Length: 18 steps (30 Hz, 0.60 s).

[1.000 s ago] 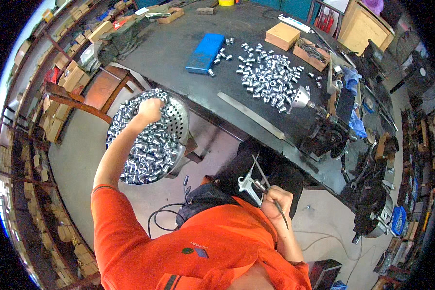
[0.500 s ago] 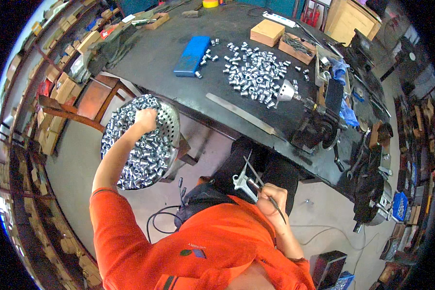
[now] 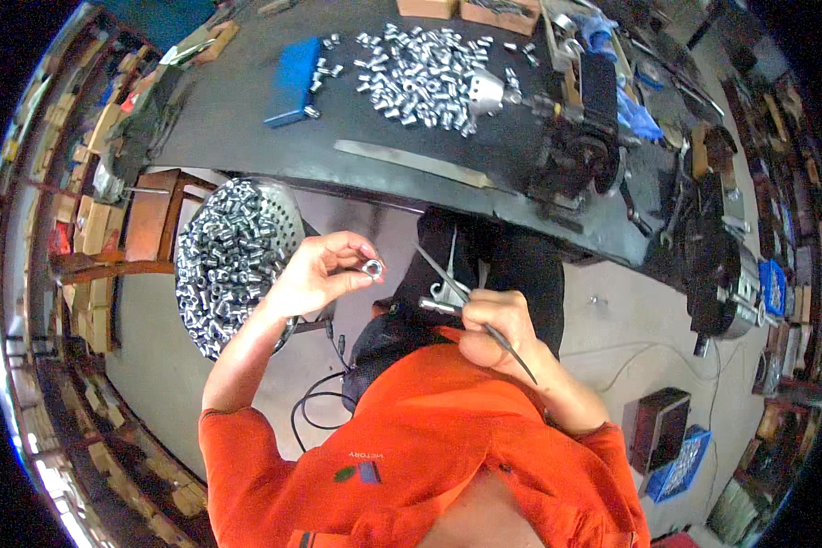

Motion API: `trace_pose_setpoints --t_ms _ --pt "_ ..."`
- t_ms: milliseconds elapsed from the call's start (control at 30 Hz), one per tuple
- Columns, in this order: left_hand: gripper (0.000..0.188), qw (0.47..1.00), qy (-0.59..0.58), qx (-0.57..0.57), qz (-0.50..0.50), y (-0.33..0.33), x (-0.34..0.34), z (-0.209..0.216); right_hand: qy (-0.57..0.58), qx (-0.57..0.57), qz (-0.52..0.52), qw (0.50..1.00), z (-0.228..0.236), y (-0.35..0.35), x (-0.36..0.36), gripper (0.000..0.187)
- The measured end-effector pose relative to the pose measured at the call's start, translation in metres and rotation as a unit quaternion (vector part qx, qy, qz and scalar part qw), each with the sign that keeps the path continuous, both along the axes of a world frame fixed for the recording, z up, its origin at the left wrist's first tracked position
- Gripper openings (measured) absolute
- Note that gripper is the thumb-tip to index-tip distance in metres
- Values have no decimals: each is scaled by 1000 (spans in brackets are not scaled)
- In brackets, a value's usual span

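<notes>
My left hand (image 3: 315,274) pinches a small shiny metal fitting (image 3: 372,268) between thumb and fingertips, its round hole showing. In front of my lap, my right hand (image 3: 498,324) is closed round a long, slim, pointed metal tool (image 3: 437,265), whose dark tail sticks out behind the fist. Beside that tool, at the same hand, is a silver metal tool (image 3: 445,293) with a hooked head and a thin tip; its exact kind cannot be made out. Left of my left hand, a round perforated metal basket (image 3: 286,215) holds a heap of similar fittings (image 3: 233,274).
On the dark workbench (image 3: 237,100) ahead lie a pile of fittings (image 3: 425,78), a blue box (image 3: 294,82) and a flat metal bar (image 3: 411,163). A vise-like machine (image 3: 580,151) stands on its right. A wooden chair (image 3: 151,224) is at left, a blue crate (image 3: 680,466) on the floor at right.
My left hand has come out of the basket and moved right, now with a fitting in its fingers. My right hand has risen slightly, with its tools tilted further left. The view has shifted.
</notes>
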<state>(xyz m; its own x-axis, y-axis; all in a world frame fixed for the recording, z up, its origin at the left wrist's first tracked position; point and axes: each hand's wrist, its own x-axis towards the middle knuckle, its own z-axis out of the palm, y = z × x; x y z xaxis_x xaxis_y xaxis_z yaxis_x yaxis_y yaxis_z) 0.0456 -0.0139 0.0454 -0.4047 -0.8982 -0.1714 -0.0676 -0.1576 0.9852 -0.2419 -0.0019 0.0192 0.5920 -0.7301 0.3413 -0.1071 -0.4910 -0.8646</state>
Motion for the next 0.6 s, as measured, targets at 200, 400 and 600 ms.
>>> trace_pose_setpoints --t_ms 200,400,600 --pt "22 999 -31 -26 -31 2 -20 -3 16 -19 -22 999 4 -5 9 21" --pt "24 958 -162 -212 -101 -1 -36 15 77 -35 -34 996 3 -5 17 19" --pt "20 954 -185 -211 -110 -3 -42 10 123 -83 -65 987 -1 1 19 17"
